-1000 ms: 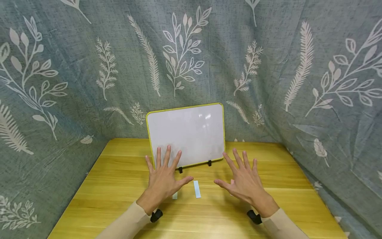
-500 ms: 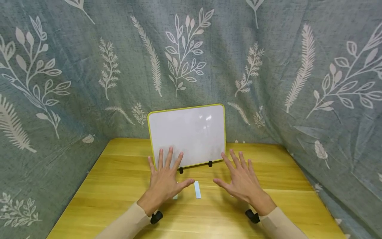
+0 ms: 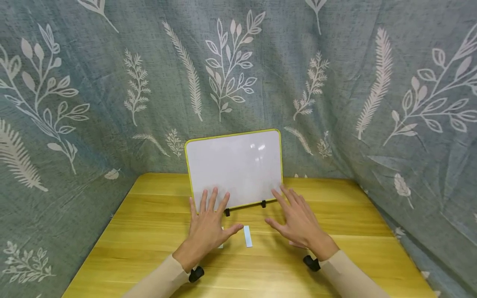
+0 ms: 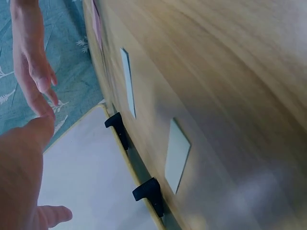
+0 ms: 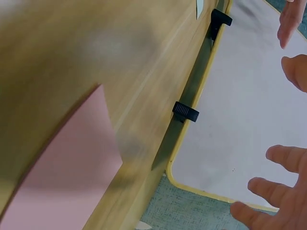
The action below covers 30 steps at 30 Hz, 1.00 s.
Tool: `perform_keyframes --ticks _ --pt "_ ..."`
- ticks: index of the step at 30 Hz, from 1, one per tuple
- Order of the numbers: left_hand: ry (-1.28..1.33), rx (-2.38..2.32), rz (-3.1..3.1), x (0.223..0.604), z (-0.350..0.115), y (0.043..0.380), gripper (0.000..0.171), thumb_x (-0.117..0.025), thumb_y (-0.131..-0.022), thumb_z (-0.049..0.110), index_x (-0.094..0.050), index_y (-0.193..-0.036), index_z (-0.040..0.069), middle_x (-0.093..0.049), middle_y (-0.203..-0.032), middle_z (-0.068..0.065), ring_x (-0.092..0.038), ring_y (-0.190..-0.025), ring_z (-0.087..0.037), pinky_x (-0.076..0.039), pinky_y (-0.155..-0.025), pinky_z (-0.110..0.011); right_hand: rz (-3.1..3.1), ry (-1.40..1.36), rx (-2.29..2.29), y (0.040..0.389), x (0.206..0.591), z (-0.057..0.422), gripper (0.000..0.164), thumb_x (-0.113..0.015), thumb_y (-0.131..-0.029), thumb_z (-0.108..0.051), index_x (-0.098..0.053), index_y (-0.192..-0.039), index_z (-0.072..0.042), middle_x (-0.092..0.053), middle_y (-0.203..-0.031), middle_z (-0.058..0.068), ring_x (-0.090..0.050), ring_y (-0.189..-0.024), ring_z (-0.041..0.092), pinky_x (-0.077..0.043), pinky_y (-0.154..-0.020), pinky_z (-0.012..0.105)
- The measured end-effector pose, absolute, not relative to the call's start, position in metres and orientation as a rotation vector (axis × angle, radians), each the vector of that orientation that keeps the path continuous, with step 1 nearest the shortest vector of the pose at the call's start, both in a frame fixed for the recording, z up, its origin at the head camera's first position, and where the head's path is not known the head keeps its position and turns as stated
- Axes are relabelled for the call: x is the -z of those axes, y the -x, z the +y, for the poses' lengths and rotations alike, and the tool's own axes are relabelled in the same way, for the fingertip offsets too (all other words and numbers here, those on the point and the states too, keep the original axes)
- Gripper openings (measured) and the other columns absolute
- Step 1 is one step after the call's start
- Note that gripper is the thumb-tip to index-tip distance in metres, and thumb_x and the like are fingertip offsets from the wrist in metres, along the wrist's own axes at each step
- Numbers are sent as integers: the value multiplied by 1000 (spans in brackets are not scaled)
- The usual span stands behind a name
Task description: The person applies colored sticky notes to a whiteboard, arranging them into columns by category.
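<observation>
My left hand (image 3: 208, 225), fingers spread, hovers over the table and holds nothing. Under it lies a pale green strip (image 4: 177, 153), mostly covered by the hand in the head view. A light blue strip (image 3: 247, 236) lies between the two hands. My right hand (image 3: 301, 221) is also spread and holds nothing; a pink piece (image 5: 67, 167) lies on the table below it, partly hidden in the head view. Behind the hands a whiteboard (image 3: 234, 165) with a yellow frame leans back on black feet (image 3: 263, 204), its surface blank.
A yellow wood-grain table (image 3: 149, 231) carries everything. Grey-green curtains (image 3: 156, 82) with white leaf prints hang behind it and along both sides. Black wrist straps with camera mounts (image 3: 196, 274) sit at the cuffs of the beige sleeves (image 3: 162, 277).
The right hand has shifted left and inward, its fingers closer together, and more of the pink piece shows below it. The left hand has moved slightly right.
</observation>
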<state>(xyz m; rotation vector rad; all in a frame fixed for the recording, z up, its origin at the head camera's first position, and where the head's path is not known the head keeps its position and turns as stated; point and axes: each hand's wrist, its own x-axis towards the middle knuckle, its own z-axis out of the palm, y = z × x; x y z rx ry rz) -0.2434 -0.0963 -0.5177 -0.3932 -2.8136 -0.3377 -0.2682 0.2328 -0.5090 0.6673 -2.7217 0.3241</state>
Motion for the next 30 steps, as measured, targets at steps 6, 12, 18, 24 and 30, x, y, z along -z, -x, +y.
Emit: perform_keyframes --ticks 6,12,18,24,30 --pt "408 336 -2777 522 -95 245 103 -69 -101 85 -45 -181 25 -45 -184 -22 -41 -172 -51 -27 -137 -86 -2658 -748 -300 280 512 224 92 -83 -106 -57 -48 -179 -14 -46 -183 26 -58 -158 55 -50 -129 73" --pt "435 334 -2744 525 -92 247 98 -75 -102 79 -52 -177 21 -60 -169 -23 -58 -157 -47 -37 -134 -81 -2677 -765 -324 289 515 218 88 -86 -106 -52 -52 -176 -12 -52 -179 26 -62 -155 52 -58 -119 71" --pt "449 321 -2715 530 -91 250 93 -76 -102 77 -57 -173 18 -67 -158 -23 -68 -143 -46 -50 -127 -74 -2672 -784 -354 298 518 212 85 -86 -106 -51 -54 -175 -13 -55 -176 24 -64 -152 48 -65 -108 65" --pt "450 292 -2701 534 -90 254 90 -77 -104 75 -60 -169 16 -69 -153 -21 -71 -136 -44 -61 -115 -65 -2703 -768 -400 305 520 208 79 -86 -107 -46 -56 -174 -15 -58 -171 22 -70 -142 43 -70 -91 57" --pt "456 331 -2724 536 -88 258 85 -76 -106 71 -63 -167 13 -70 -148 -20 -73 -131 -42 -65 -102 -59 -2734 -758 -441 310 523 207 70 -86 -108 -39 -62 -168 -12 -63 -162 19 -72 -137 39 -70 -90 52"
